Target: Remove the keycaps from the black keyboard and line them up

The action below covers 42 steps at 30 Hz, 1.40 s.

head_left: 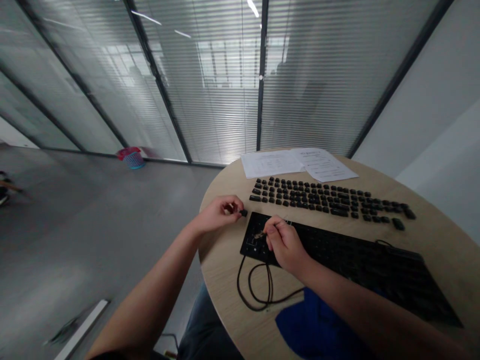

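Observation:
My left hand [221,212] is at the table's left edge, its fingertips pinched on a small black keycap [243,213]. My right hand [284,242] is closed around a small tool with a brownish, brush-like tip [259,234], its kind unclear. That tip is over the left end of a black keyboard [337,245], whose keycaps are off at least at this end. Thin wire-like ends stick out above the right hand. Behind the keyboard, many loose black keycaps [307,195] lie in rows. My right hand and forearm hide part of the keyboard.
A black cable [270,285] loops in front of the keyboard on the round wooden table [232,290]. Blue cloth [315,325] lies under my right forearm. Printed sheets [273,164] are at the back. A blue basket [134,160] stands on the floor by the glass partition.

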Each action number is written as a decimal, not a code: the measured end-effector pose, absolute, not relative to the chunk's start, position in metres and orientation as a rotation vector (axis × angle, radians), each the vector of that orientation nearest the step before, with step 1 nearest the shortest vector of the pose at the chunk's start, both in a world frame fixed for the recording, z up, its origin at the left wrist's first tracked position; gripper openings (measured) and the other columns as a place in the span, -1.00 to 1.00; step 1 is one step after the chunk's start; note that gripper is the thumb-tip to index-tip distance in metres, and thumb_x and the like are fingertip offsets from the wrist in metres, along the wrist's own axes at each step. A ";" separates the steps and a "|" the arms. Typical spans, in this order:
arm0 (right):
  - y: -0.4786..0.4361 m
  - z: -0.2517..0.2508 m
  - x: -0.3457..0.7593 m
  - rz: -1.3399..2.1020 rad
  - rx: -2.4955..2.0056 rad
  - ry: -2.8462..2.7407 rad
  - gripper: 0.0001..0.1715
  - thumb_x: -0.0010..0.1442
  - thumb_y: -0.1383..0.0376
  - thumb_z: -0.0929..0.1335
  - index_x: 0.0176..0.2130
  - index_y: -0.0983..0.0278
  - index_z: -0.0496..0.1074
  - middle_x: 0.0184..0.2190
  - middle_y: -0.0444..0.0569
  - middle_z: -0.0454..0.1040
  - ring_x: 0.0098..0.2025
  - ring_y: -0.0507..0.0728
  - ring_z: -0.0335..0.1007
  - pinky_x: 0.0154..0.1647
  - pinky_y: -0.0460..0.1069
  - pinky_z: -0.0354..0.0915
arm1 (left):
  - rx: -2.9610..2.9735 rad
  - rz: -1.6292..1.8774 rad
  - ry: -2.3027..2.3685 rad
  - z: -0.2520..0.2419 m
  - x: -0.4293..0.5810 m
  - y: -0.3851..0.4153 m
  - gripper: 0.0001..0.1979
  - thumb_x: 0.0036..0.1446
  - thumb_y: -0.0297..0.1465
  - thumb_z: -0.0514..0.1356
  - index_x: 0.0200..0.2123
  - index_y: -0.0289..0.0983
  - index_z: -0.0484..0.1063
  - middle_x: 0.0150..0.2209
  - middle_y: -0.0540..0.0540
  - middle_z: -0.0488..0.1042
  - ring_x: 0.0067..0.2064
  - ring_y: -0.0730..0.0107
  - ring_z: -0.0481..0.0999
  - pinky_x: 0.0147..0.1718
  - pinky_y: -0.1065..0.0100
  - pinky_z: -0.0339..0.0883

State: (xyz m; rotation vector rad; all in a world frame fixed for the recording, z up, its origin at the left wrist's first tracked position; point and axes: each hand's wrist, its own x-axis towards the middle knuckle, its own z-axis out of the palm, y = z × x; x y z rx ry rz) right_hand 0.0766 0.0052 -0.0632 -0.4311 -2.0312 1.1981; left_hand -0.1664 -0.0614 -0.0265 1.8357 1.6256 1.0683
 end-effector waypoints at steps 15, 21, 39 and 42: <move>0.009 -0.066 0.078 1.277 -0.449 -1.990 -0.58 0.49 0.00 0.22 -0.27 0.19 0.39 -0.58 -0.19 0.30 -0.54 0.07 0.26 -0.50 -0.05 0.17 | 2.003 0.839 1.961 -0.066 -0.178 -0.012 -0.78 0.14 -0.39 0.34 -0.12 -0.19 0.67 -0.30 -0.05 0.65 -0.29 0.33 0.56 -0.23 0.35 0.38; 0.010 -0.067 0.079 1.298 -0.467 -1.969 -0.58 0.49 -0.01 0.22 -0.26 0.19 0.38 -0.58 -0.19 0.28 -0.55 0.06 0.24 -0.50 -0.05 0.18 | 2.035 0.830 1.969 -0.067 -0.177 -0.009 -0.79 0.17 -0.42 0.32 -0.11 -0.19 0.65 -0.26 -0.06 0.66 -0.26 0.32 0.57 -0.17 0.34 0.40; 0.013 -0.072 0.082 1.364 -0.479 -1.916 -0.62 0.48 0.02 0.26 -0.26 0.20 0.40 -0.61 -0.23 0.26 -0.57 0.04 0.20 -0.51 -0.05 0.14 | 1.979 1.033 1.913 -0.060 -0.173 -0.023 -0.79 0.18 -0.50 0.30 -0.11 -0.27 0.61 -0.22 -0.08 0.64 -0.32 0.40 0.54 -0.27 0.36 0.41; 0.013 -0.062 0.085 1.313 -0.444 -2.006 -0.66 0.49 0.08 0.25 -0.26 0.21 0.40 -0.58 -0.21 0.30 -0.56 0.04 0.24 -0.49 -0.05 0.16 | 1.995 1.078 1.845 -0.057 -0.161 -0.040 -0.82 0.26 -0.48 0.25 -0.09 -0.27 0.59 -0.14 -0.12 0.64 -0.28 0.39 0.56 -0.20 0.31 0.45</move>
